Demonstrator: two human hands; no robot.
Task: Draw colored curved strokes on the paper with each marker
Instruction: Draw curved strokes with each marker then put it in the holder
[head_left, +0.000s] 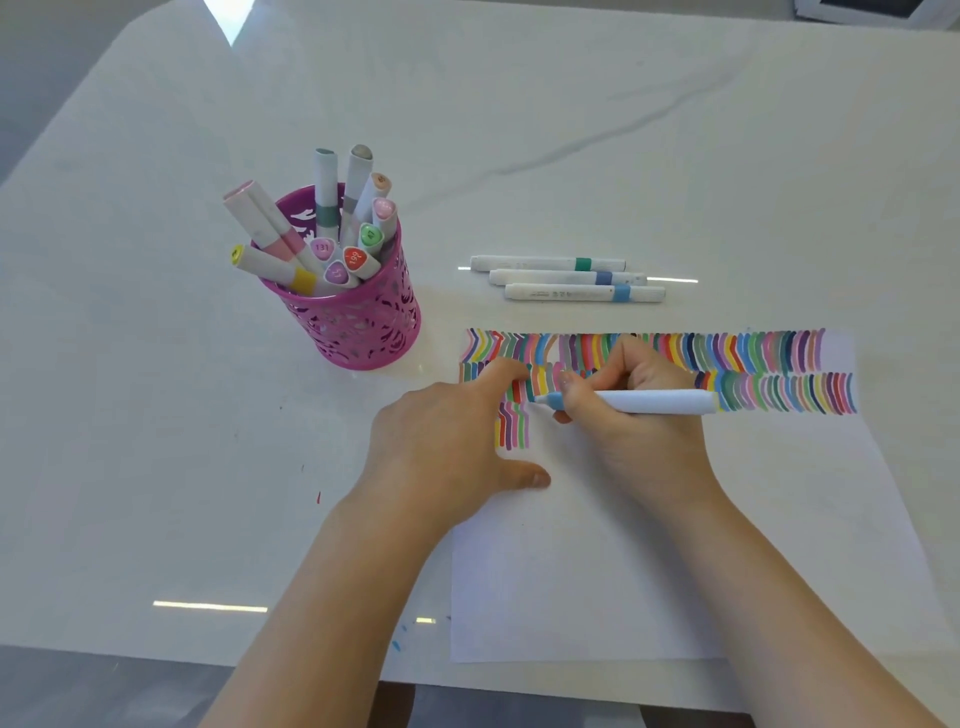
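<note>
Paper (623, 571) lies under flat left hand (447, 441); right hand (636, 421) grips smooth cylindrical marker (660, 401).

Home craft spot, likely: white marble-veined table (519, 130), pink lattice pen cup (363, 322) (markers (326, 187) inside).

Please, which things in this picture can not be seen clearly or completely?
Head view:
- Strokes on the paper under the left hand and the right hand holding the blue marker: hidden.
- Print on the three loose markers: too small.
- Marker ends inside the pink cup: hidden by its wall.
- Object at top right: cut by the edge.
</note>
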